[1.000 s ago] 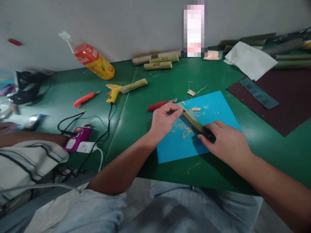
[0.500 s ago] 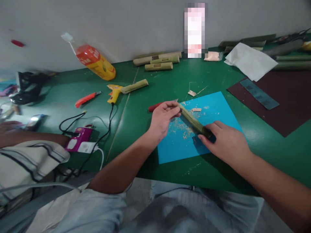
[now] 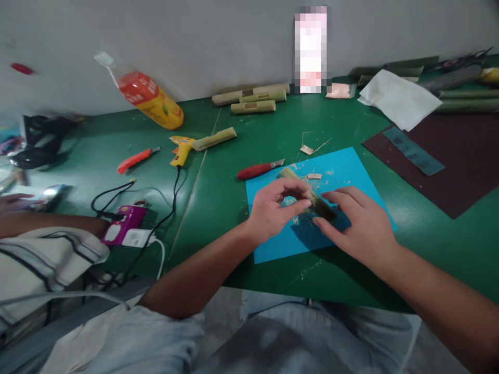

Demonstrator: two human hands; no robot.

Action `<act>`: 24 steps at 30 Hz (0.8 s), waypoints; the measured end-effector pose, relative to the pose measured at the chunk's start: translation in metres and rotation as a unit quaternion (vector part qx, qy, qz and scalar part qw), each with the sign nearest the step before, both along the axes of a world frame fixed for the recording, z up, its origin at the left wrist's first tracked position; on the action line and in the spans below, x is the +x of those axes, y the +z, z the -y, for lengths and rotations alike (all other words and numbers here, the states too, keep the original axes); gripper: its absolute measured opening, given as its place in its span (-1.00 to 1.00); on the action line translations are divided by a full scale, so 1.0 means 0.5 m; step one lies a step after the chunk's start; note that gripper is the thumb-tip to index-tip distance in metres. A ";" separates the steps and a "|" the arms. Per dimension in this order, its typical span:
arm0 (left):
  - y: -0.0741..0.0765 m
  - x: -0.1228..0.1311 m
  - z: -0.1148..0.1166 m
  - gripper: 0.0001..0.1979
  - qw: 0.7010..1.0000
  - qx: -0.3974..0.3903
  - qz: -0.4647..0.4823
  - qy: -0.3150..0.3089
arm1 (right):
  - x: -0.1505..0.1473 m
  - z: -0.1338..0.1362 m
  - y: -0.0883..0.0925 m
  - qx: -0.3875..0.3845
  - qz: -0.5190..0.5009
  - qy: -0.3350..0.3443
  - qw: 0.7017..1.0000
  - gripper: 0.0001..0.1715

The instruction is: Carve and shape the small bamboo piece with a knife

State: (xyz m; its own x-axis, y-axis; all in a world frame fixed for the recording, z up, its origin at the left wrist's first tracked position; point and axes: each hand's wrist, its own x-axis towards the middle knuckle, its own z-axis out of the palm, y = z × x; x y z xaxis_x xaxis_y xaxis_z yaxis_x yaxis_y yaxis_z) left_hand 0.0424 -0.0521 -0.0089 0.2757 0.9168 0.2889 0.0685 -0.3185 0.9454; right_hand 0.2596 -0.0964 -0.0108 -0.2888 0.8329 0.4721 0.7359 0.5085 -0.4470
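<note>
A green bamboo tube (image 3: 324, 206) slants over the blue sheet (image 3: 273, 246). My left hand (image 3: 278, 208) is curled with thumb and fingers at the tube's middle, covering part of it. Around the tube's near end, my right hand (image 3: 360, 221) has its thumb and fingers spread apart, with a gap to the bamboo. A knife with a red handle (image 3: 255, 171) lies at the sheet's upper left corner. Pale shavings (image 3: 296, 220) and a small wood chip (image 3: 314, 176) are scattered on the sheet.
A yellow glue gun (image 3: 182, 150), an orange cutter (image 3: 134, 160) and a purple power adapter (image 3: 125, 223) with cables lie to the left. Cut bamboo pieces (image 3: 253, 107) and a bottle (image 3: 152, 101) are at the wall. Another person's arm (image 3: 50, 224) rests at far left.
My left hand has slid from the tube's far end toward its middle, baring the far end and the red-handled knife. My right hand's fingers have loosened from the near end.
</note>
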 end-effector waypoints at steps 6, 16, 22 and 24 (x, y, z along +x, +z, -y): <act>-0.008 0.004 0.011 -0.82 0.996 0.062 -0.026 -0.064 | -0.007 -0.003 -0.005 -0.010 -0.083 0.049 0.995 -0.81; -0.004 0.004 0.000 -0.88 0.982 0.163 -0.049 -0.080 | -0.004 -0.004 -0.009 0.011 -0.129 0.058 0.990 -0.94; 0.004 0.003 -0.009 -0.80 0.961 0.251 -0.068 -0.097 | 0.003 -0.002 0.006 0.138 -0.068 0.057 0.986 -0.86; 0.004 0.002 -0.010 -0.78 0.956 0.269 -0.070 -0.095 | 0.005 -0.001 0.014 0.172 -0.051 0.077 0.981 -0.81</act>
State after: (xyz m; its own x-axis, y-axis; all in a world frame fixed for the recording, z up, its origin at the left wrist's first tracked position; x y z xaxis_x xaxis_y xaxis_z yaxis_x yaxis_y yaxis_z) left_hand 0.0431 -0.0472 -0.0069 0.4926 0.5760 0.6523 0.0757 -0.7751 0.6273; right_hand 0.2622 -0.0960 -0.0037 -0.3348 0.5687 0.7513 0.5983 0.7443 -0.2968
